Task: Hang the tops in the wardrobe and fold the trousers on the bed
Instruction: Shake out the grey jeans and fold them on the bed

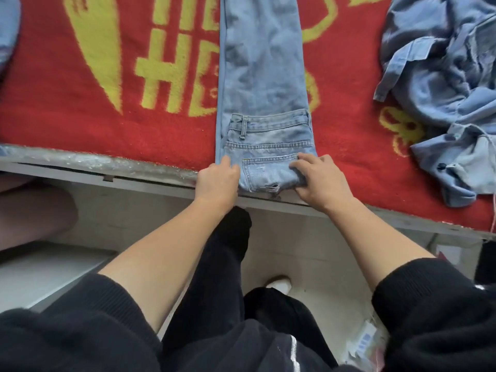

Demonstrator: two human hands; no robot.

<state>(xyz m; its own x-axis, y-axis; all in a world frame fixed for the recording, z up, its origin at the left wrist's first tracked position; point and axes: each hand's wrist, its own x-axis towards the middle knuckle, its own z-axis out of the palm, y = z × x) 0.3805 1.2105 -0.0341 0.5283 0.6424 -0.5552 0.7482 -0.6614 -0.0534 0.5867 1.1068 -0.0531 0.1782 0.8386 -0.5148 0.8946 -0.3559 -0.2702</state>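
Observation:
Light blue jeans (261, 76) lie lengthwise on the red blanket, legs stretched away from me and the waist part doubled over at the bed's near edge. My left hand (218, 178) grips the left corner of that near fold. My right hand (319, 178) grips the right corner, fingers curled into the bunched denim by the back pocket. A crumpled blue denim top (445, 84) lies in a heap at the right of the bed.
The bed carries a red blanket (94, 124) with yellow lettering; its grey frame edge (107, 173) runs across below it. Another blue garment (8, 28) shows at the far left. My black-trousered legs stand on the pale floor (295, 237) below.

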